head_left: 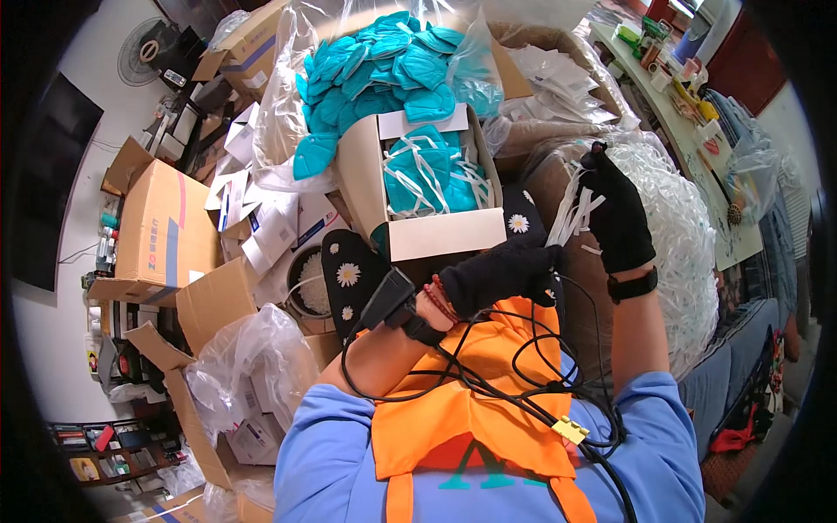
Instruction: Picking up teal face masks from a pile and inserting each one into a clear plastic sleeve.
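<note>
Looked like strip-gathering: right hand [615, 209], fingers curled, pinched white strips [571, 211] at 3 o'clock from the mask box [446, 237]. Left hand [514, 281]: couldn't tell. Next likely called for untangling.

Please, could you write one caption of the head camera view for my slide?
Right hand in a black glove holding white strips, near an open box of teal masks.
</note>
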The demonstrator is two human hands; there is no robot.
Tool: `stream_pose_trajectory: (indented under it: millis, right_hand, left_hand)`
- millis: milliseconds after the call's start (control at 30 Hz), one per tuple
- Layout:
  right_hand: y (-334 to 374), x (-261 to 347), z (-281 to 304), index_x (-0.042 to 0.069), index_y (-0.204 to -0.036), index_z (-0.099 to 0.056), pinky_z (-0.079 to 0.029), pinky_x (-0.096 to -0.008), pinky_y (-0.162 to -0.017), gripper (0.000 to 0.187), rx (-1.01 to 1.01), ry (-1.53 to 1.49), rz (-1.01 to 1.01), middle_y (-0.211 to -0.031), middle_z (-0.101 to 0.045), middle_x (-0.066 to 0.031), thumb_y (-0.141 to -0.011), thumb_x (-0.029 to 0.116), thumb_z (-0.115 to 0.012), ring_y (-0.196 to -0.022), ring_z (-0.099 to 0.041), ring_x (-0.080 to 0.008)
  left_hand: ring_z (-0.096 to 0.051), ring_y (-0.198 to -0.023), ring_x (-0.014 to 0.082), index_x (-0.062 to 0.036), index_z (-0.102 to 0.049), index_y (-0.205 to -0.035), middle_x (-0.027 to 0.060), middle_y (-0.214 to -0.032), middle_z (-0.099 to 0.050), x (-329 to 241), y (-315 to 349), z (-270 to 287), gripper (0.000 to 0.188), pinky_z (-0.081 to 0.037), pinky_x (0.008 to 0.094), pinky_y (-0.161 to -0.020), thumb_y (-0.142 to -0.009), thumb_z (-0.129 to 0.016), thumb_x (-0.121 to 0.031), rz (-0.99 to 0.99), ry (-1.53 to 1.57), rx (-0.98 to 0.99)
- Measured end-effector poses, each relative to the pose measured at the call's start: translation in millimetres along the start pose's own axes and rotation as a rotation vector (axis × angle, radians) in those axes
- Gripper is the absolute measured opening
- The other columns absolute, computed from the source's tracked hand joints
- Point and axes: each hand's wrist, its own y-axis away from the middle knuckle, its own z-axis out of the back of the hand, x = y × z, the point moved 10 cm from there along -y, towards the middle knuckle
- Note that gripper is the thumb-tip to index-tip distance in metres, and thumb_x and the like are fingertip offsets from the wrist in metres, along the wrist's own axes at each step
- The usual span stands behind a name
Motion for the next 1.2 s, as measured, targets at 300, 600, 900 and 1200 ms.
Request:
stream_pose_trajectory:
  millis: [300, 600, 900, 1200]
  right_hand:
    - [26.7, 38.9, -20.0, 0.001, -0.12, -0.057, -0.05, -0.0269, -0.083, 0.032, -0.066, 0.537, 0.519, -0.105, -0.065, -0.0103, -0.089, 0.005, -0.053, -0.097, -0.062, -0.0158]
    - [19.4, 21.0, -55.9, 0.007, -0.094, -0.06, -0.048, -0.0253, -0.056, 0.027, -0.159, -0.126, -0.035, -0.077, -0.063, -0.0031, -0.096, 0.033, -0.052, -0.068, -0.062, -0.0119]
    - [22.9, 6.7, -44.4, 0.009, -0.091, -0.06, -0.044, -0.0232, -0.049, 0.027, -0.235, -0.156, -0.122, -0.073, -0.061, -0.0013, -0.094, 0.036, -0.056, -0.062, -0.059, -0.0095]
    - [9.9, 24.9, 76.7, 0.006, -0.124, -0.052, -0.05, -0.0291, -0.071, 0.05, -0.556, 0.745, 0.106, -0.101, -0.065, -0.0099, -0.082, 0.024, -0.07, -0.086, -0.063, -0.0183]
  left_hand:
    - [-0.064, -0.072, 0.0171, -0.0049, -0.057, -0.107, 0.0069, -0.088, -0.064, -23.4, -16.9, 33.8, 0.023, -0.053, 0.0273, -0.061, -0.094, -0.054, -0.025, -0.221, 0.084, -0.317]
    - [-0.064, -0.089, 0.0309, 0.0007, -0.038, -0.121, 0.017, -0.094, -0.063, -36.2, -12.4, 33.6, 0.038, -0.052, 0.0353, -0.07, -0.092, -0.056, -0.016, -0.522, -0.657, -0.619]
    - [-0.063, -0.074, 0.0229, -0.0009, -0.05, -0.115, 0.0116, -0.088, -0.062, -22.7, -8.5, 28.6, 0.027, -0.052, 0.0327, -0.064, -0.094, -0.053, -0.018, -0.548, -0.834, -0.494]
    - [-0.061, -0.069, 0.0225, -0.0009, -0.056, -0.107, 0.0124, -0.08, -0.057, -36.0, 25.7, 19.6, 0.025, -0.052, 0.0318, -0.065, -0.095, -0.052, -0.023, -0.573, -1.089, -0.337]
